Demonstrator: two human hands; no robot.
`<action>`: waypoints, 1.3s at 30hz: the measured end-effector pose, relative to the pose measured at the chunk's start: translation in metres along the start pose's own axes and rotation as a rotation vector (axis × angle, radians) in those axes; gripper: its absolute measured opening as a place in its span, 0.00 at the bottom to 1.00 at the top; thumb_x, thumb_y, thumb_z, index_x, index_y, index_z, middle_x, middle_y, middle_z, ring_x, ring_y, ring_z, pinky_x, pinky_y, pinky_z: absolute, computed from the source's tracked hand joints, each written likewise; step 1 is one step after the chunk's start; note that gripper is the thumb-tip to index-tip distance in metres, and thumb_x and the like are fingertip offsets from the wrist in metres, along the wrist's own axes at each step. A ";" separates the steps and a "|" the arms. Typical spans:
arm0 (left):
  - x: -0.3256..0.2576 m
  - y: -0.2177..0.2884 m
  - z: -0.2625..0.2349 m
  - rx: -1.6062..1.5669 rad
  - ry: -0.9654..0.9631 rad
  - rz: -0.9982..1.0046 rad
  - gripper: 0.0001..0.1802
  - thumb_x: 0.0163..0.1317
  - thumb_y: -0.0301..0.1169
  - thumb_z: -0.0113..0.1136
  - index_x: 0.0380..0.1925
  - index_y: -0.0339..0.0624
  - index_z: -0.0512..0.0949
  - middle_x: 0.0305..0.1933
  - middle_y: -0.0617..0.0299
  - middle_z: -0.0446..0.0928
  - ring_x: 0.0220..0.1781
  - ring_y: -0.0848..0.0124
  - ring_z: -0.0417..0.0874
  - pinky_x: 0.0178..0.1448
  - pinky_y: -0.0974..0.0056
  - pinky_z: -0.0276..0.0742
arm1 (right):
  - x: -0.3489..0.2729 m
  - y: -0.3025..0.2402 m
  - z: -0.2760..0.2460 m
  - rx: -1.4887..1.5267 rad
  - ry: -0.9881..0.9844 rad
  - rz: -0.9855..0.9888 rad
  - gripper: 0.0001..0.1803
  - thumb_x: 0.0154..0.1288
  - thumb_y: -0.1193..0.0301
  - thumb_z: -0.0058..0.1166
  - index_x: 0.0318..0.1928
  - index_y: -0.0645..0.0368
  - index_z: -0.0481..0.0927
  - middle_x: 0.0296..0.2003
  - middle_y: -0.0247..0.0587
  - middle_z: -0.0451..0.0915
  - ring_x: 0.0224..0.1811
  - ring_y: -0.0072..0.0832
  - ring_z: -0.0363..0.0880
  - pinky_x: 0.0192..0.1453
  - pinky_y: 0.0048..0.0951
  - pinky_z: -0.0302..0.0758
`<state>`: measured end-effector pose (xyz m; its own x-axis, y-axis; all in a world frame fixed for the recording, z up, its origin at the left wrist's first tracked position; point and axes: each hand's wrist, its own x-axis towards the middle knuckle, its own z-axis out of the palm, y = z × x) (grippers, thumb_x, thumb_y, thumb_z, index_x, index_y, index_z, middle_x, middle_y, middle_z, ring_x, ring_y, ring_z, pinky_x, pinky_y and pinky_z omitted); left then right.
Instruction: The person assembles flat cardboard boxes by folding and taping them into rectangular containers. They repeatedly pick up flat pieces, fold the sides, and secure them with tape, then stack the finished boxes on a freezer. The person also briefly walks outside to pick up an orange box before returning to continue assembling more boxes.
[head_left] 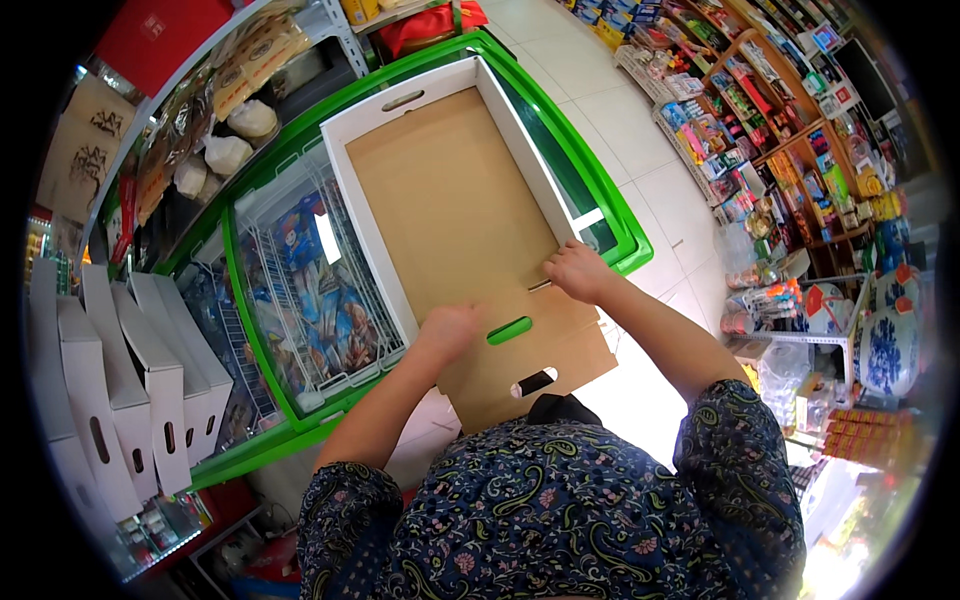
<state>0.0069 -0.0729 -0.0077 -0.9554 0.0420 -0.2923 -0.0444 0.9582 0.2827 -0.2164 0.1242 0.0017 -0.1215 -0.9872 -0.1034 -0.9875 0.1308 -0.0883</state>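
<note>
A shallow cardboard box point(450, 190), white outside and brown inside, lies on a chest freezer with a green rim. Its far end and both long sides stand up. The near end flap point(470, 385) is folded out flat toward my body and has two oval handle cutouts. My right hand point(580, 272) is closed on the box's near right corner, with the fingers curled over the wall's end. At the near left corner, my left hand point(450, 332) is curled and slightly blurred; its fingertips and whatever they grip are hidden.
Wire baskets with packaged goods show through the freezer point(630, 240) lid. Several white folded boxes point(120, 400) stand upright at the left. A shelf with bags point(250, 60) runs behind the freezer. Stocked shelves point(760, 110) and blue-and-white jars point(888, 350) line the right, beyond a tiled floor point(590, 120).
</note>
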 end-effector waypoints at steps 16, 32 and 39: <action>0.043 0.035 -0.032 0.068 0.099 0.465 0.38 0.62 0.35 0.59 0.70 0.39 0.59 0.77 0.58 0.55 0.70 0.59 0.66 0.66 0.57 0.69 | -0.062 -0.039 -0.005 0.400 0.555 0.496 0.18 0.55 0.75 0.56 0.48 0.59 0.75 0.54 0.52 0.73 0.61 0.48 0.69 0.65 0.40 0.67; 0.053 0.029 -0.024 -0.223 0.058 0.500 0.34 0.63 0.28 0.56 0.70 0.44 0.60 0.78 0.58 0.53 0.60 0.54 0.78 0.60 0.58 0.76 | -0.107 -0.007 0.015 1.411 0.305 0.684 0.10 0.61 0.69 0.54 0.38 0.64 0.78 0.46 0.42 0.75 0.46 0.33 0.76 0.52 0.32 0.73; 0.055 0.032 -0.038 -0.258 -0.025 0.464 0.32 0.65 0.25 0.48 0.71 0.48 0.60 0.77 0.54 0.55 0.63 0.50 0.75 0.65 0.56 0.73 | -0.085 -0.005 0.016 0.981 0.362 0.739 0.13 0.54 0.69 0.62 0.31 0.61 0.71 0.39 0.45 0.76 0.43 0.43 0.76 0.45 0.32 0.74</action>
<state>-0.0582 -0.0501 0.0198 -0.8844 0.4548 -0.1044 0.3079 0.7369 0.6018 -0.1996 0.2092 -0.0048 -0.7797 -0.5998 -0.1798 -0.2051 0.5159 -0.8317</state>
